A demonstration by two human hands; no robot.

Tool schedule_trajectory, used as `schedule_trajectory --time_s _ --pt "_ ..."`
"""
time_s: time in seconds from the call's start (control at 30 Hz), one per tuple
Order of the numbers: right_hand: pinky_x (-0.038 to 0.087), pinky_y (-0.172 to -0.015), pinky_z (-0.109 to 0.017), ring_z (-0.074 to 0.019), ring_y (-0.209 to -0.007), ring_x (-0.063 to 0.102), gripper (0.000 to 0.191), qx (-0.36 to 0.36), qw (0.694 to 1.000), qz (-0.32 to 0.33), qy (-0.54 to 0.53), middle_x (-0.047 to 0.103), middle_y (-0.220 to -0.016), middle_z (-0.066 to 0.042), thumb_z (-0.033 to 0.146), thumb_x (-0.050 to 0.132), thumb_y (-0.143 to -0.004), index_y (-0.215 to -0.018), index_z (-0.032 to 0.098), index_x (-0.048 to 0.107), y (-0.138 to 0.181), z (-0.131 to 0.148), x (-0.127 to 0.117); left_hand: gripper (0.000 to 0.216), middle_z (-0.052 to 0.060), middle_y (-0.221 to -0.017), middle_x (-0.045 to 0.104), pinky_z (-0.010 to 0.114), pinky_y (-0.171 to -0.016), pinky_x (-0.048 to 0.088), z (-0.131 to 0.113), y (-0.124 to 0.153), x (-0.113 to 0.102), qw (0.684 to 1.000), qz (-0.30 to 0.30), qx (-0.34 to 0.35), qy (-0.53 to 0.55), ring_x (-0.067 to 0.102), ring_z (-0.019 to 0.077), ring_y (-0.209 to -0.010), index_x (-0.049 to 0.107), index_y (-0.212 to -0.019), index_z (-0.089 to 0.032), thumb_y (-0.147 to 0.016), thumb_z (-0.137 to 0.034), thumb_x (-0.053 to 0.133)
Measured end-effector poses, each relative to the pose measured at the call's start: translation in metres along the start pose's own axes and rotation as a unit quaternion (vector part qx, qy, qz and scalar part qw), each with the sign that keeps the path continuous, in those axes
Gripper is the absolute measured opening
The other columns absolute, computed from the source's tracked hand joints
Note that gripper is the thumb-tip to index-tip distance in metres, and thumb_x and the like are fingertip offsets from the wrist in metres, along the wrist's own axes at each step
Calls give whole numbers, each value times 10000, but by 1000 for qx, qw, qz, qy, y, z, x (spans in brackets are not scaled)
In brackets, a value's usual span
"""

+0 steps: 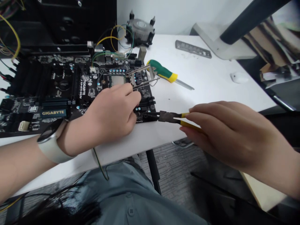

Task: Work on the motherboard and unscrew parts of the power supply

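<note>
If the pliers [167, 116] gripped by the right hand [234, 136] at centre-right slip, they could gouge the motherboard [91, 83] at frame left, where I cannot tell what the left hand [114, 111] grips.

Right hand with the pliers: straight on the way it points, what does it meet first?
Likely the left hand, in line beyond the pliers; depth is unclear, so their tips may touch the motherboard first.

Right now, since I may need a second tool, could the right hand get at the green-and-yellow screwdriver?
Probably not directly: the right hand holds the pliers, though the screwdriver lies nearby, nothing visible covering its shaft.
</note>
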State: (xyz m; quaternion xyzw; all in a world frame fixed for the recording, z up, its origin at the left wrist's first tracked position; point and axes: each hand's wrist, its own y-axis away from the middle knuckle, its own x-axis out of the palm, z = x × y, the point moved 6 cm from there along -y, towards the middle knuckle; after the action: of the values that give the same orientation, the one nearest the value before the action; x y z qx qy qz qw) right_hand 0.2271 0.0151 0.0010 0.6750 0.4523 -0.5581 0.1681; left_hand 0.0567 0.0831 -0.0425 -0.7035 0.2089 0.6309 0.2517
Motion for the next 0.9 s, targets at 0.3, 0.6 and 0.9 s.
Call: schedule_trajectory --time_s 0.3,0.6,0.9 --pt "475 -590 -370 -212 -735 581 100 -44 999 -26 16 664 -858 -87 161 638 -901 -934 156 544 0 3 3 186 86 -870 584 376 -700 463 4 -1 0 999 -2 -23 43 591 246 -854 596 -867 -180 -830 -247 426" --pt "505 -611 -356 -205 -747 607 127 25 998 -35 51 666 -908 -94 226 635 -922 -1001 169 553 23 -27 11 193 66 -892 595 377 -782 485 7 -3 1 996 4 -42 74 584 239 -904 596 -937 -188 -824 -284 473" --pt "491 -561 -248 -158 -788 696 108 97 992 -25 75 716 -903 -95 245 635 -932 -957 143 608 41 -72 43 214 79 -927 599 421 -807 486 7 0 2 996 -10 -28 86 562 250 -897 577 -940 -181 -850 -306 429"
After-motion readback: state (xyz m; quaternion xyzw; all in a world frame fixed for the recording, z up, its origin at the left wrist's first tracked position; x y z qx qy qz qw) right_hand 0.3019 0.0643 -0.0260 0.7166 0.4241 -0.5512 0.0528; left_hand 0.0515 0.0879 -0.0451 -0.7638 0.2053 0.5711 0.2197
